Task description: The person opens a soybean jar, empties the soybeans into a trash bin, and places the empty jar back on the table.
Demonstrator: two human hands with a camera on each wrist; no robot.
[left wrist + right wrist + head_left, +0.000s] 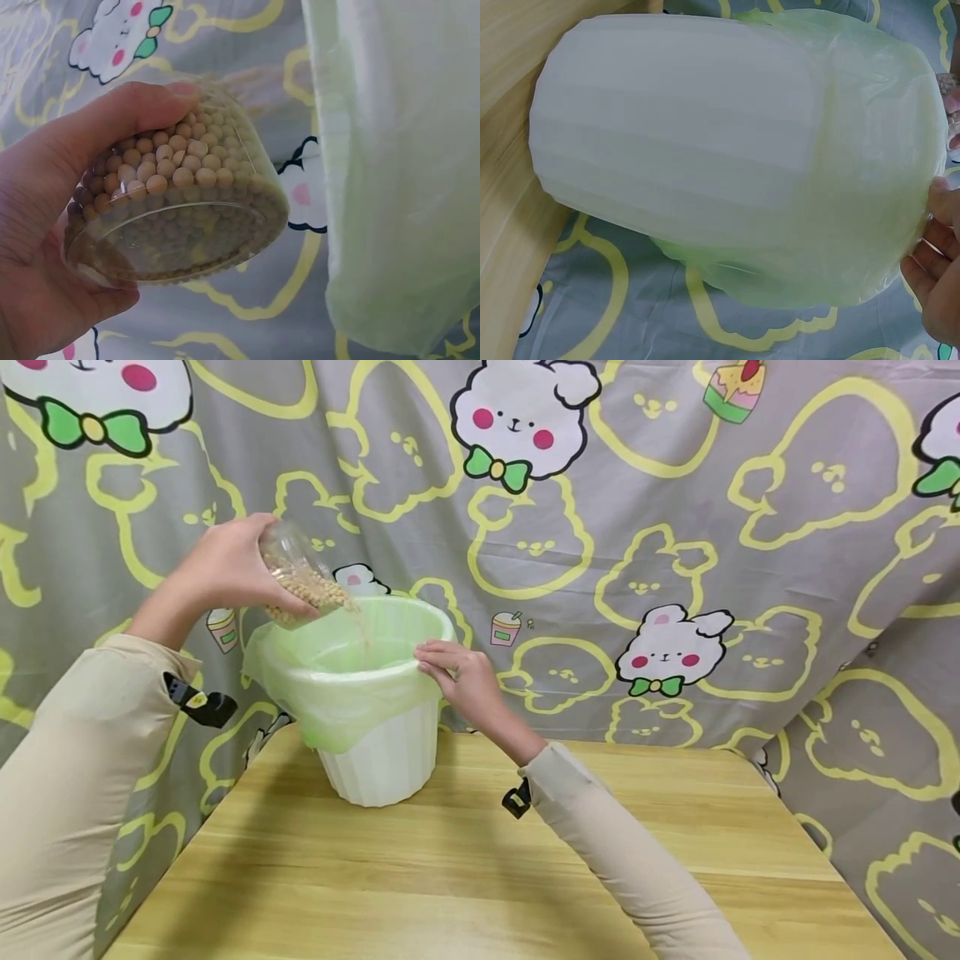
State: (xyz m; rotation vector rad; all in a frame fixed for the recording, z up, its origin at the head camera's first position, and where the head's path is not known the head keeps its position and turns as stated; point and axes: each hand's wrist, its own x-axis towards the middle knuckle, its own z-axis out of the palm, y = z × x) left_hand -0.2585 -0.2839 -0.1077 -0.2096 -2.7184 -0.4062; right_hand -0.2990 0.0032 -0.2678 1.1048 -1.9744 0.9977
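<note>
My left hand (240, 564) grips a clear jar (288, 547) tipped over the left side of a white bin (375, 760). Round tan soybeans (318, 589) fill the lower side of the jar, and some fall from its mouth in a thin stream. A thin light-green bag (330, 710) lines the bin and folds down over its rim. In the left wrist view the jar's round base (180, 240) faces the camera, with thumb and fingers wrapped round the wall. My right hand (465, 681) pinches the bag-covered rim on the right. The bottom of the bin is hidden.
The bin stands upright near the back left of a wooden table (450, 877). Behind it hangs a grey curtain (420, 543) with cartoon rabbits and yellow outlines. Black wrist straps (198, 700) sit at both sleeve cuffs.
</note>
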